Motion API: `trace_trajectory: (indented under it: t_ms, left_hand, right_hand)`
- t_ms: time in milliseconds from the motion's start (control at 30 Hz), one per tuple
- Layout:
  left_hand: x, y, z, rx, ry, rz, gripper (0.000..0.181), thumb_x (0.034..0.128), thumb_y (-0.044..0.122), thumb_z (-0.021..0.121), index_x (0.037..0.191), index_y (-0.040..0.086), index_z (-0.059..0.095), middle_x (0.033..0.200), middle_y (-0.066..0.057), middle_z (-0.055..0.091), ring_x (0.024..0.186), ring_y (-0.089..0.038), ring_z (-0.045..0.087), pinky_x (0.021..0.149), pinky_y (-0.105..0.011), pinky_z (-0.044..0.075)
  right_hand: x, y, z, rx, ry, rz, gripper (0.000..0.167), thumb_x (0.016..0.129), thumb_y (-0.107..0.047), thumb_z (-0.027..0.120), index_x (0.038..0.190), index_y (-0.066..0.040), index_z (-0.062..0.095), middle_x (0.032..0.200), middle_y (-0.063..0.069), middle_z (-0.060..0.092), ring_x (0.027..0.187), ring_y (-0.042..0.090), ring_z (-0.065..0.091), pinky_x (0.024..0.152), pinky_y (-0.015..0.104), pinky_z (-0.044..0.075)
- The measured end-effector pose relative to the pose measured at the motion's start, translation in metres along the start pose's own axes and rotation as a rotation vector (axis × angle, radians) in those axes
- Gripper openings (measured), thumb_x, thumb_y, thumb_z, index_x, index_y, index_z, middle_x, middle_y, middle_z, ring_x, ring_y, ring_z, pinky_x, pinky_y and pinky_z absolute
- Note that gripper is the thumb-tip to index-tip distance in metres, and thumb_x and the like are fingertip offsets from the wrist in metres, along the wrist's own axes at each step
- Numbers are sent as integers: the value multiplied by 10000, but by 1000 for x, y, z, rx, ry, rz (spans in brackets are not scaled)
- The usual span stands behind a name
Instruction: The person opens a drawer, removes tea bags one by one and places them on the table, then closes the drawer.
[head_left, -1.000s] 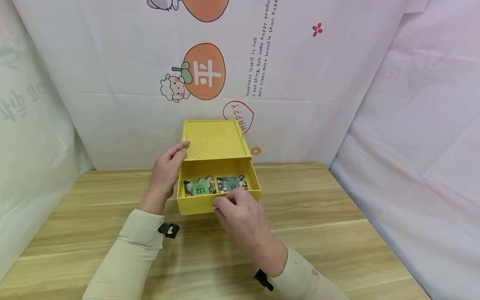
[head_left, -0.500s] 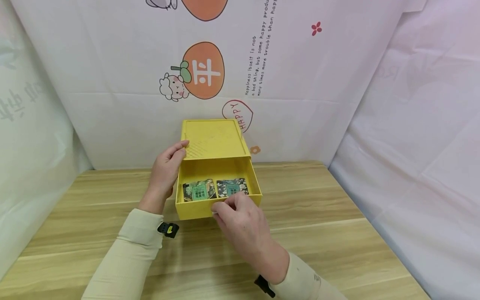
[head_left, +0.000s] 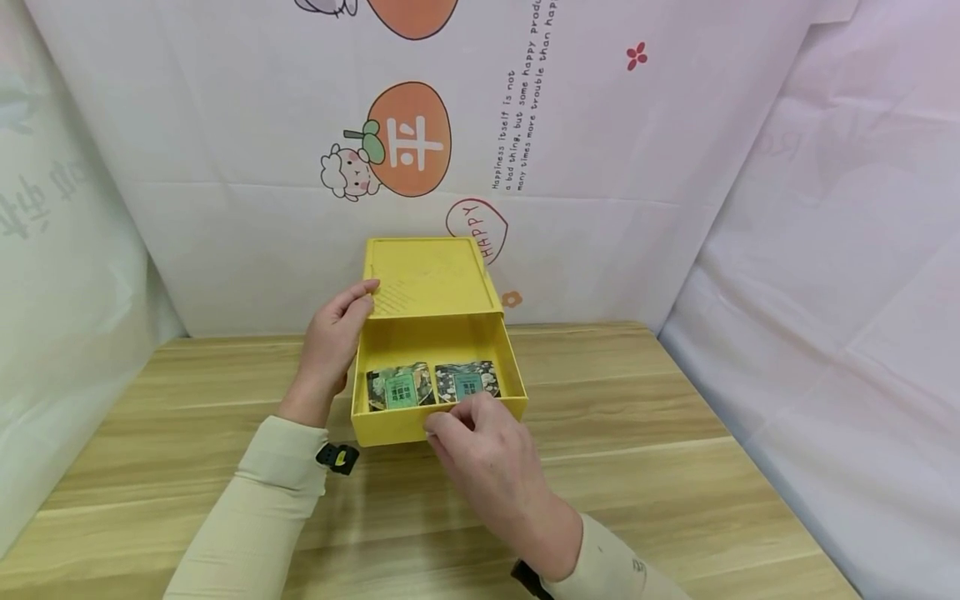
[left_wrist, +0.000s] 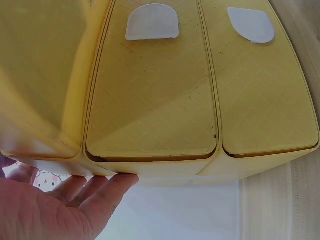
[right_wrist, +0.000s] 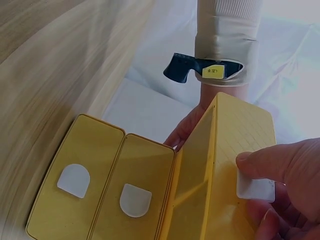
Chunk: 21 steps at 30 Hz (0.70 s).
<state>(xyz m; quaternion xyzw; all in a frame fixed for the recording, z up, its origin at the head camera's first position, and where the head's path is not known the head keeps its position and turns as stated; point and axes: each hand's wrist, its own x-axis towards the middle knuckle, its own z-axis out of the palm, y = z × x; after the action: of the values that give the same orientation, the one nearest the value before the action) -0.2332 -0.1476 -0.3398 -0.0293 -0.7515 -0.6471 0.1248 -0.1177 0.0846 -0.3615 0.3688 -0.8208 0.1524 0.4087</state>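
The drawer point(head_left: 392, 428) stood well out of the top of the yellow cabinet point(head_left: 431, 279) on the table point(head_left: 637, 467), a green packet point(head_left: 400, 387) and a dark packet point(head_left: 465, 381) lying side by side near its front; the right hand point(head_left: 487, 454) had thumb and fingers clamped on the white tab point(right_wrist: 255, 189); the left hand point(head_left: 330, 342) rested against the cabinet's side, fingers loosely extended and partly apart, clamped on nothing; pulling much further could unseat the drawer, its front dropping for want of support and the packets sliding forward; too light a left-hand touch might let the cabinet skid or tip; a slip off so small a tab could jolt everything
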Motion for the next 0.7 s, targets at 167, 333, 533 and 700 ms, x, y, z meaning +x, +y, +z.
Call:
trace_trajectory:
  t_ms: [167,333,533,700]
  left_hand:
    - [1,-1,0,7,3,2,457,1075,369,507,1488,202,607,1604,14,481,1503,-176,386,1133,-418,351]
    - [2,-3,0,12,7,3,457,1077,370,507,1491,204,604,1607,16,480,1491,-170,397,1097,-403,352]
    - [3,-4,0,28,13,13,457,1077,382,509,1485,201,611,1593,7,501,1493,-186,405,1182,-449,350]
    - [3,-4,0,38,7,13,465,1081,405,497,1493,218,603,1592,22,500,1454,-185,432,1103,-422,364]
  right_hand:
    - [-3,-2,-1,3,-29,16,193,840,-102,867,963,-169,735,876,20,594,740,130,538,593,210,473]
    - [-5,-4,-2,4,-55,31,183,855,-100,851,982,-164,736,895,20,591,764,125,544,613,215,486]
    - [-5,-3,-2,4,-10,0,225,823,-91,873,979,-171,733,885,15,586,753,124,549,607,190,482]
    - [-4,-1,-2,10,12,-12,216,817,-90,878,968,-171,745,885,15,592,743,123,562,607,186,495]
